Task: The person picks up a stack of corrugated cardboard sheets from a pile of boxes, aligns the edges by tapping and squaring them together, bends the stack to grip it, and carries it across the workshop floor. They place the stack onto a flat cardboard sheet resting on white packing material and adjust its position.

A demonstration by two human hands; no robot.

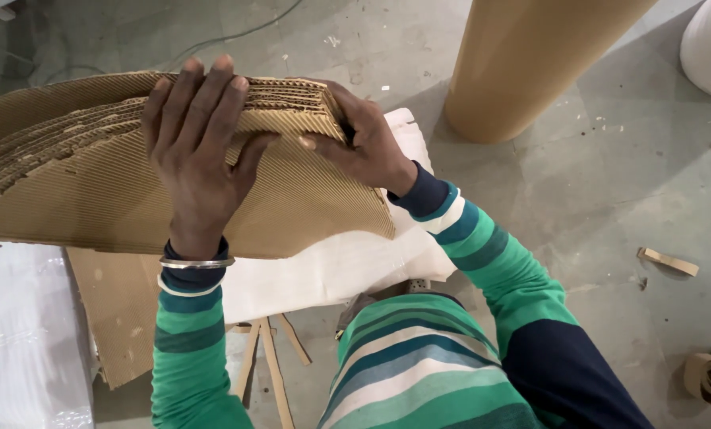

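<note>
A flat brown cardboard sheet (121,318) is seen nearest, on the floor at the left, beside a white cloth-covered surface (331,270). Above these, a stack of corrugated cardboard sheets (77,183) is held. The left hand (200,151) is laid flat on top, fingers spread over the far edge. The right hand (363,143) is clamped on the stack's right corner. Farther right, a large brown paper roll (530,63) stands upright.

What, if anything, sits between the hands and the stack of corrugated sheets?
Nothing visible. The left hand lies flat on the corrugated cardboard stack, fingers over its top edge, and the right hand grips the stack's right corner directly.
</note>
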